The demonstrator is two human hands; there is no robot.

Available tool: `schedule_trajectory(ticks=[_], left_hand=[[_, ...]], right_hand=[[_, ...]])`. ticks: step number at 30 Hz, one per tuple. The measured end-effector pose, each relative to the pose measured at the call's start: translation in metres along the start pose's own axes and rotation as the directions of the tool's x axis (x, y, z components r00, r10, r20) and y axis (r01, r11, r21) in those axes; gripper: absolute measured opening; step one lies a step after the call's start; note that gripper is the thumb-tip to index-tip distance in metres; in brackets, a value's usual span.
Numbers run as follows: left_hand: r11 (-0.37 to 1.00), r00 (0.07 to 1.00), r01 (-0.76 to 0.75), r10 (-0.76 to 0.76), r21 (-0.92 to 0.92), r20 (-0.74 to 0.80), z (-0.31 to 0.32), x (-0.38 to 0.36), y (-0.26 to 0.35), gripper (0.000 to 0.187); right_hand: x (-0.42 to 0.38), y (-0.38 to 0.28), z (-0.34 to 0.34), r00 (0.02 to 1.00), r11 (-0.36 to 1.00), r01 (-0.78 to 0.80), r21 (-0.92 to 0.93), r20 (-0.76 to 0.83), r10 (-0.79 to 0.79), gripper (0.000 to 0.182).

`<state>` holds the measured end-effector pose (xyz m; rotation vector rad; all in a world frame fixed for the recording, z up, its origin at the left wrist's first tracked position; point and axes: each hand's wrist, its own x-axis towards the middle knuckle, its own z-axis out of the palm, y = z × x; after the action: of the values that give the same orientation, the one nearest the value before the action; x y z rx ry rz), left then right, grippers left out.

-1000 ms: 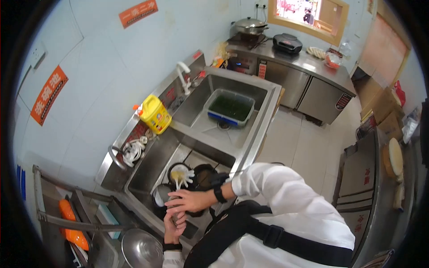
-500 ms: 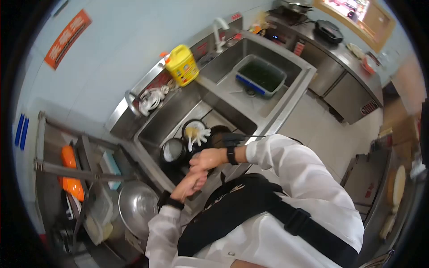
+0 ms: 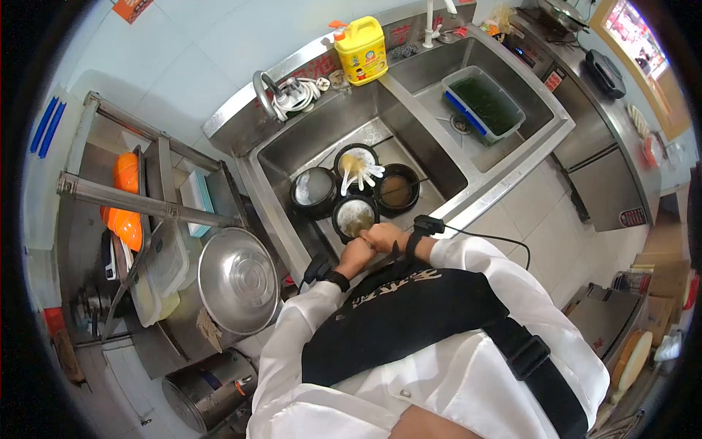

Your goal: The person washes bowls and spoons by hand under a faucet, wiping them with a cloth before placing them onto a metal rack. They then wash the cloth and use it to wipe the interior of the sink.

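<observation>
My left hand (image 3: 356,256) and my right hand (image 3: 383,237) meet at the front of the left sink basin (image 3: 431,164), fingers curled. Whatever they may hold is too small to make out. Just beyond them stands a black pot (image 3: 355,218) with foamy water. Three more black pots are grouped behind it: one with cloudy water (image 3: 314,189), one with brownish liquid (image 3: 395,192), and one at the back (image 3: 356,162) with a white glove (image 3: 361,174) draped over it.
A yellow jug (image 3: 361,53) stands on the sink's back ledge beside a faucet (image 3: 263,95). The right basin holds a plastic tub (image 3: 486,106) of green contents. At left, a rack (image 3: 146,202) carries orange bowls (image 3: 126,219); a large metal bowl (image 3: 239,280) leans nearby.
The view has shifted, so the sink sits higher and all the pots show more clearly. My hands have moved nearer the front pot's edge, still together.
</observation>
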<state>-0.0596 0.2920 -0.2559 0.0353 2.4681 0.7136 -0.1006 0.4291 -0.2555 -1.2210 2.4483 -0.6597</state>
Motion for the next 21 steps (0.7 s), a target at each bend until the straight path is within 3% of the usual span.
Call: schedule_trajectory(ticks=[1, 5, 7, 9, 10, 11, 13, 15, 18, 20, 21], left_hand=[[1.0, 1.0, 0.014, -0.014, 0.015, 0.003, 0.007, -0.001, -0.004, 0.033], [0.998, 0.999, -0.034, 0.032, -0.055, -0.036, 0.009, -0.009, -0.001, 0.032], [0.992, 0.994, -0.089, 0.082, -0.087, -0.076, 0.019, 0.001, -0.01, 0.04], [0.99, 0.983, -0.106, 0.09, -0.097, -0.161, 0.024, 0.002, -0.015, 0.046], [0.98, 0.981, -0.164, 0.15, -0.115, -0.123, 0.006, -0.012, 0.003, 0.038], [0.969, 0.965, -0.225, 0.207, -0.101, -0.163, 0.008, -0.012, 0.0, 0.037], [0.947, 0.926, -0.315, 0.29, -0.068, -0.242, 0.014, -0.013, -0.008, 0.035], [0.923, 0.884, -0.383, 0.356, -0.033, -0.302, 0.016, -0.007, -0.009, 0.034], [0.952, 0.909, -0.306, 0.294, 0.009, -0.296, 0.018, -0.007, -0.014, 0.032], [0.974, 0.933, -0.223, 0.225, 0.042, -0.281, 0.018, -0.008, -0.015, 0.03], [0.979, 0.939, -0.195, 0.202, 0.054, -0.277, 0.018, -0.008, -0.014, 0.029]], right_hand=[[-0.001, 0.001, 0.007, 0.998, 0.996, -0.057, 0.064, 0.036, 0.055, 0.025], [-0.001, 0.004, 0.009, 0.998, 0.995, -0.021, 0.096, 0.059, 0.015, 0.023], [0.007, 0.024, 0.025, 0.993, 0.987, 0.103, 0.122, 0.04, -0.109, 0.02], [0.013, 0.024, 0.02, 0.978, 0.984, 0.147, 0.101, 0.133, -0.16, 0.02], [0.023, 0.042, 0.047, 0.975, 0.97, 0.165, 0.178, 0.12, -0.188, 0.019], [0.027, 0.035, 0.041, 0.975, 0.996, 0.069, 0.062, 0.208, -0.081, 0.021], [0.023, 0.03, 0.04, 0.997, 0.984, 0.029, 0.178, 0.068, -0.042, 0.02], [0.038, 0.047, 0.066, 0.977, 0.963, 0.196, 0.187, 0.049, -0.208, 0.019], [0.024, 0.025, 0.032, 0.98, 0.98, 0.167, 0.109, 0.087, -0.177, 0.015], [0.023, 0.012, 0.012, 0.99, 0.99, 0.071, 0.121, 0.115, -0.085, 0.021], [0.021, 0.004, 0.001, 0.979, 0.987, -0.015, 0.159, 0.202, -0.017, 0.021]])
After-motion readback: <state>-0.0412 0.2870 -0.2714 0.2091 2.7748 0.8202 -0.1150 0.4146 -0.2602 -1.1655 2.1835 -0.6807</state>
